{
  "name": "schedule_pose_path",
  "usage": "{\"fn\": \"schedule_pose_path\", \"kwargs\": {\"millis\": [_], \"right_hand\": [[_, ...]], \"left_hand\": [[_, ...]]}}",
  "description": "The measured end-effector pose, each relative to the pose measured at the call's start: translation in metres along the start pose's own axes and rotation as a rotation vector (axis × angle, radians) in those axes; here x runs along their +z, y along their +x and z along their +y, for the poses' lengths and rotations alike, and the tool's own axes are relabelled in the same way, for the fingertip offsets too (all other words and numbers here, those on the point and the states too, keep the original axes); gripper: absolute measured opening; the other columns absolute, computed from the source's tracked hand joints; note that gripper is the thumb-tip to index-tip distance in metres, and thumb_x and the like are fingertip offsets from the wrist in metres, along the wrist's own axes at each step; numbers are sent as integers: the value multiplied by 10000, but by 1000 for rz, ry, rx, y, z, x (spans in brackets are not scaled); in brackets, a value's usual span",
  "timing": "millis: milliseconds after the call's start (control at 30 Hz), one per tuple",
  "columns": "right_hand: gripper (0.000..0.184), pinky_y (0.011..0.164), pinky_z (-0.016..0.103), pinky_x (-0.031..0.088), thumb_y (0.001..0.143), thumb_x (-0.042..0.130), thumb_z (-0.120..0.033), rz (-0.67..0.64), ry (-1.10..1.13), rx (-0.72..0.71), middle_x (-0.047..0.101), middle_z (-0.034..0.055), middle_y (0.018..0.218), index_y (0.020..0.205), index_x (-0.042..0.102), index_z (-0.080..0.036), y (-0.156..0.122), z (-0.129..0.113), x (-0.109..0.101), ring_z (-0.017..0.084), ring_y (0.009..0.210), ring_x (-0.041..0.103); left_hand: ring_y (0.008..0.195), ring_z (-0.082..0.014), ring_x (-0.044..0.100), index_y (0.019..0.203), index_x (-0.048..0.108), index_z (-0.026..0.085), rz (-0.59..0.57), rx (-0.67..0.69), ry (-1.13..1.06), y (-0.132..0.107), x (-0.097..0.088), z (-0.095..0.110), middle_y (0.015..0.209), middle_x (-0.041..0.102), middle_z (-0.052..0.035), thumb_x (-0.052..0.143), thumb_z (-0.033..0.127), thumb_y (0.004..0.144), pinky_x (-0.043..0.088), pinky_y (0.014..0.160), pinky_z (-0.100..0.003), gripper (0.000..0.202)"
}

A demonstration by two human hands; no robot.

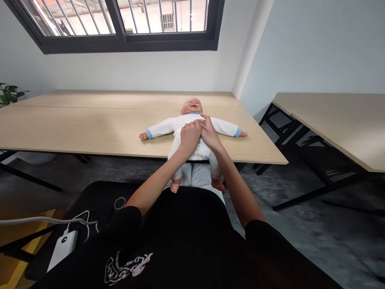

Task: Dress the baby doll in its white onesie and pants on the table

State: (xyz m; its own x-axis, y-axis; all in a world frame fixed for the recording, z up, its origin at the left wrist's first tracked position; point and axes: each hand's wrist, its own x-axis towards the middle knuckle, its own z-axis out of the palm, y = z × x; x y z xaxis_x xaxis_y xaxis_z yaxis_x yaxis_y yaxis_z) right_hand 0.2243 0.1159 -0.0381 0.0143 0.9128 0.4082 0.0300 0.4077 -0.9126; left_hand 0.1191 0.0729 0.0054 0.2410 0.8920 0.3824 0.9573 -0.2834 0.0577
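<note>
A baby doll (192, 106) in a white romper with blue cuffs lies on its back at the near edge of a light wooden table (90, 128), arms spread, legs hanging over the edge. My left hand (189, 136) rests on the doll's chest with its fingers curled, pinching the romper's front. My right hand (209, 132) sits beside it, fingers pressed together on the fabric near the collar. The two hands touch each other over the chest.
A second wooden table (337, 120) on black legs stands to the right across a gap of grey floor. A white power bank (63, 249) with cables lies at my lower left. A plant (9, 94) shows at the far left. A barred window is above.
</note>
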Motion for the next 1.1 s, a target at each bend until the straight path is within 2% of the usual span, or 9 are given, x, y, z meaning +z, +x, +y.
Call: {"fn": "schedule_pose_path", "kwargs": {"millis": [167,300,433,500,600,700,800,900,1100], "right_hand": [[288,1198,408,483,936,481,-261,112,62,59,680,63,1196,1224,479,-243,-1,-4,3,180,1151,667],[276,1168,421,505,926,515,-337,153,93,70,690,83,1172,1181,485,-234,-3,-11,5,200,1132,674],[391,1189,453,482,873,619,-458,174,50,-8,680,117,1254,1177,531,-227,-11,-19,-12,244,1231,651],[441,1231,465,438,867,650,-516,188,-56,-74,659,122,1342,1190,592,-222,-20,-22,-27,261,1314,609],[501,1290,481,359,884,657,-585,191,-233,-109,634,115,1425,1217,688,-212,-36,-22,-50,277,1399,549],[600,1324,481,297,877,652,-686,127,-271,-56,623,106,1462,1241,735,-215,-46,-12,-60,284,1456,503],[723,1325,475,299,857,626,-783,34,-179,32,598,90,1506,1308,724,-227,-48,-1,-59,285,1488,477],[762,1320,449,314,834,640,-806,20,-125,58,580,74,1530,1334,715,-237,-47,5,-55,275,1500,467],[642,1311,483,338,835,705,-677,73,-69,61,622,73,1481,1288,727,-222,-53,-1,-51,279,1448,526]], "left_hand": [[1116,-351,657,1288,601,65,41,30,-100,-5,10,3,1146,692,-263,260,106,1064,489,972,-439,410],[1173,-335,645,1240,633,84,86,50,-282,-4,17,-8,1183,694,-238,354,128,1055,466,1055,-451,338],[1199,-269,665,1171,667,150,10,263,-831,3,10,-45,1222,720,-151,510,270,1044,488,1084,-396,235],[1209,-228,668,1154,671,182,105,285,-1120,6,5,-69,1251,723,-116,510,366,1051,498,1080,-360,265],[1153,-208,679,1057,688,191,300,155,-1234,4,6,-100,1164,746,-97,558,457,1017,490,1074,-343,299],[1060,-213,686,948,681,184,274,13,-1204,-1,21,-113,1047,750,-88,586,456,975,514,998,-335,290],[997,-211,678,914,666,179,234,-129,-1215,-7,41,-111,1002,734,-75,593,403,945,523,951,-327,238],[992,-200,667,918,661,176,230,-220,-1304,-11,54,-105,1015,722,-63,624,350,907,513,963,-315,178],[835,-142,667,861,606,188,229,-452,-1779,-14,58,-109,937,696,-30,628,321,882,532,806,-263,137]]}}
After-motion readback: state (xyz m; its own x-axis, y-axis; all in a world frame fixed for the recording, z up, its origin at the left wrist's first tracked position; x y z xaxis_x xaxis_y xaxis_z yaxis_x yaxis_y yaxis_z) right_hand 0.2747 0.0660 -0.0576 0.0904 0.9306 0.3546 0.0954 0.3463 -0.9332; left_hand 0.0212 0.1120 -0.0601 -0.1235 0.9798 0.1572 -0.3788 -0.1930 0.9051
